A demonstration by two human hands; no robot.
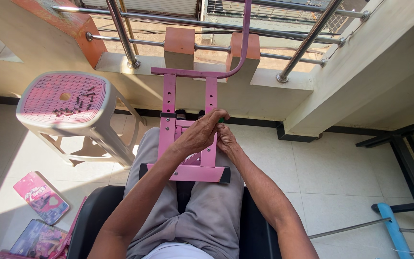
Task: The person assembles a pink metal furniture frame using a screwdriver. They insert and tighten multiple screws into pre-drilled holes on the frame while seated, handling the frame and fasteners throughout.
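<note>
1. As seen from above, the floor is pale glossy square tile with thin grout lines; hard sunlight patch at left.
2. Far side: low plastered parapet topped by a polished round steel railing, with a black skirting strip along its base.
3. Person sits on a black seat, grey trousers; a pink metal frame rests across the lap, leaning far towards the parapet.
4. Frame: painted square tube, two uprights with rows of holes, flat near crossbar with black plastic end caps, a curved round pink tube rising at the far end.
5. Left hand lies over the right upright of the frame, fingers curled together and pinched at the tips on a small green item; too small to identify.
6. Right hand is just beside it, touching the left; fingers bunched together against the upright. Cannot tell what they clamp.
7. Left: moulded plastic stool, pink perforated square top, off-white legs; dark screws scattered loose on top.
8. Near left on the floor: flat pink printed panels.
9. Near right: a blue tube and dark metal bars.
</note>
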